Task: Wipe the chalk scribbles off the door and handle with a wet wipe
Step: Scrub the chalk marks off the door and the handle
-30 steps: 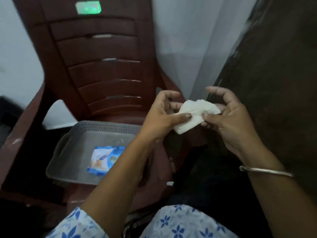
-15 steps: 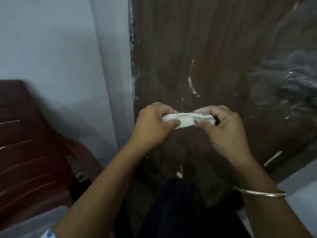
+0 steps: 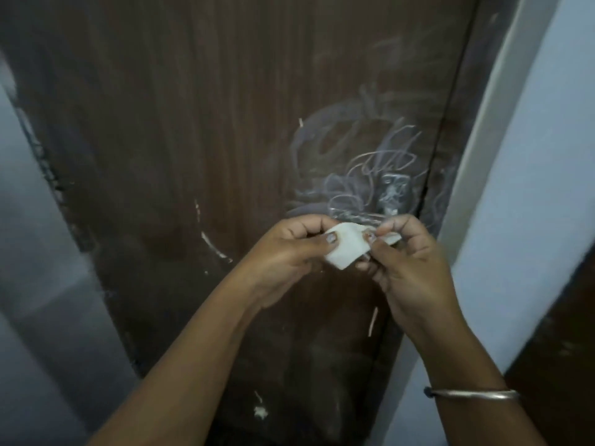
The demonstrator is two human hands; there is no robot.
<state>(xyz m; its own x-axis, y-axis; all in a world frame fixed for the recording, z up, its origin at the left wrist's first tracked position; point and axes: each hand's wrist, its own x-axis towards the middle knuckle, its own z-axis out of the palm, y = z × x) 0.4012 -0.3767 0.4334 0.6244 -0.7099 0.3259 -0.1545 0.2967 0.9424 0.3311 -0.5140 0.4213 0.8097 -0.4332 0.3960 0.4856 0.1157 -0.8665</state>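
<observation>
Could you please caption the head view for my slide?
Both hands, left hand and right hand, fold a white wet wipe before the chalk-scribbled brown wooden door.

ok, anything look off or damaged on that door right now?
Yes. White chalk scribbles cover the dark brown wooden door around the metal handle plate, and pale scratch-like marks sit lower left. The folded white wipe is pinched between both hands, off the door.

Wet wipe [image 3: 346, 251]: folded, its ends hidden inside the left hand [image 3: 286, 252] and right hand [image 3: 409, 262].
Handle [image 3: 393, 194]: blurred under chalk scribbles [image 3: 354, 175] (shape unclear).
Door [image 3: 193, 140]: cut off top and bottom.
Forearms: cropped at frame's bottom edge.
</observation>
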